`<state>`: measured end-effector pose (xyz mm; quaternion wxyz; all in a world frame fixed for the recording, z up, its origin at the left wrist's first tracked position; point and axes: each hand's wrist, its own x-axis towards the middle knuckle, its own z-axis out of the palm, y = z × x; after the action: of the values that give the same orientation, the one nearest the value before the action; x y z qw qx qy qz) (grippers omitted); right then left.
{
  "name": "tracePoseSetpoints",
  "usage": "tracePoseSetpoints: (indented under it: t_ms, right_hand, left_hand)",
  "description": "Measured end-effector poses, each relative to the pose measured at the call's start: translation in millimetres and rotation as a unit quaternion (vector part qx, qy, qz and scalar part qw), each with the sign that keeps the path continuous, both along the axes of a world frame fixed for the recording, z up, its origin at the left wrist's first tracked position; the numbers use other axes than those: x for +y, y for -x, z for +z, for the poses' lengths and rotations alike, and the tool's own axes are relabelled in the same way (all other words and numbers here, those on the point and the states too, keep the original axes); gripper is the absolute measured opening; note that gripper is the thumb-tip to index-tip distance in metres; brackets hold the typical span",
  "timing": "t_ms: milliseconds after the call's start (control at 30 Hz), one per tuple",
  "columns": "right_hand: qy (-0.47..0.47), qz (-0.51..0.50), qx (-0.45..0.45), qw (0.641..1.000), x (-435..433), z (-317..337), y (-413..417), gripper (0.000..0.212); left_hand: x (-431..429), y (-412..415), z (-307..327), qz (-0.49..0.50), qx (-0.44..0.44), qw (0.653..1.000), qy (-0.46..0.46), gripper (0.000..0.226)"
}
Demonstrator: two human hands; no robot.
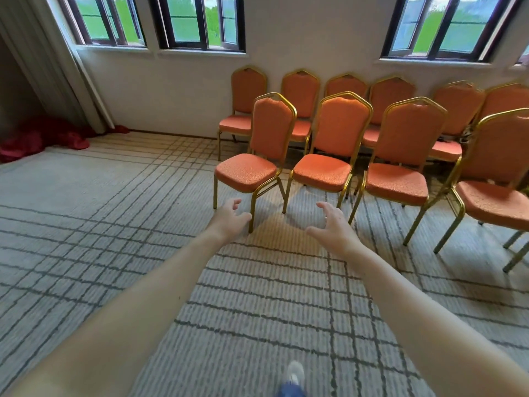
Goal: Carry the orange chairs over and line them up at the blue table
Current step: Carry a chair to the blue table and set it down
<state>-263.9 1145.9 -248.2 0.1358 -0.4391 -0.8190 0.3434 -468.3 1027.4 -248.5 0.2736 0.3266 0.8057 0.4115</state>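
Observation:
Several orange chairs with gold metal frames stand in two rows at the far right, seats facing me. The front row's leftmost chair (249, 167) is nearest my hands, with a second chair (326, 167) beside it. My left hand (229, 217) reaches out with loosely spread fingers, just in front of the leftmost chair's front leg, holding nothing. My right hand (333, 224) is also stretched forward and empty, below the gap between the two chairs. No blue table is in view.
Back-row chairs (300, 93) stand against the white wall under the windows (200, 22). Red cloth (43, 138) lies heaped at the far left by a curtain. Grey carpet (100, 210) with dark grid lines covers the floor. My shoe (294, 373) shows at the bottom.

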Motion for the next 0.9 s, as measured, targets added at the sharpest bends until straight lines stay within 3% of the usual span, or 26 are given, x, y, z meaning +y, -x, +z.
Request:
tracePoseSetpoints:
  t_ms: [333, 900]
  right_hand:
    - [0.023, 0.032, 0.001, 0.999, 237.6, -17.3, 177.7, 0.075]
    - [0.037, 0.055, -0.048, 0.997, 557.7, -49.6, 453.2, 0.073]
  left_hand:
    - [225.4, 162.7, -23.1, 0.061, -0.017, 0.998, 0.012, 0.057]
    - [536.9, 438.6, -80.3, 0.076, -0.046, 0.995, 0.043, 0.056]
